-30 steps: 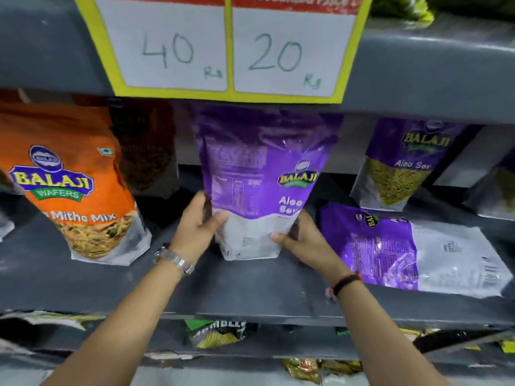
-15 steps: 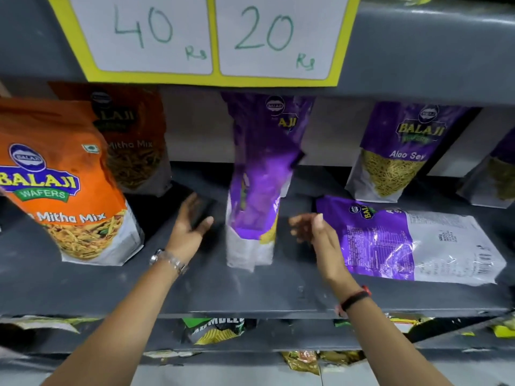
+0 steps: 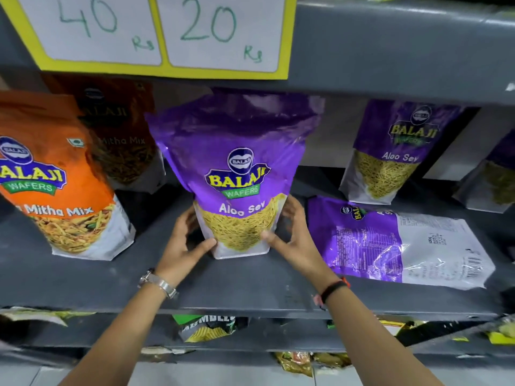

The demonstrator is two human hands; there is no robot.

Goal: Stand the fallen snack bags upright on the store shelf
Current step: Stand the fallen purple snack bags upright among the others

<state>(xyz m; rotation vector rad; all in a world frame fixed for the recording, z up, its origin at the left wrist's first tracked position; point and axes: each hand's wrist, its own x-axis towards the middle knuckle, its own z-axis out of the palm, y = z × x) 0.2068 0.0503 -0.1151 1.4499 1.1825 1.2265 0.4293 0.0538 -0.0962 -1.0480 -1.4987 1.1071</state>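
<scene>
Item, purple Aloo Sev bag (image 3: 239, 176): upright mid-shelf (image 3: 250, 285), front label now facing out where half a second ago it stood edge-on with both hands off it; this one looks nearly done. Left hand (image 3: 181, 243) and right hand (image 3: 295, 240) have returned to its lower corners, fingers (image 3: 203, 245) loosely cupped, steadying it. Item, second purple bag (image 3: 398, 240): lying flat just right, apparently next; orange Mitha Mix bag (image 3: 61, 185) upright, left.

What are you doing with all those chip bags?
A person is tidying a store shelf. Both hands, the left hand and right hand, steady a purple Aloo Sev bag standing upright, front facing out. Beside it on the right, another purple bag lies flat, waiting its turn. An orange Mitha Mix bag stands at left.
</scene>
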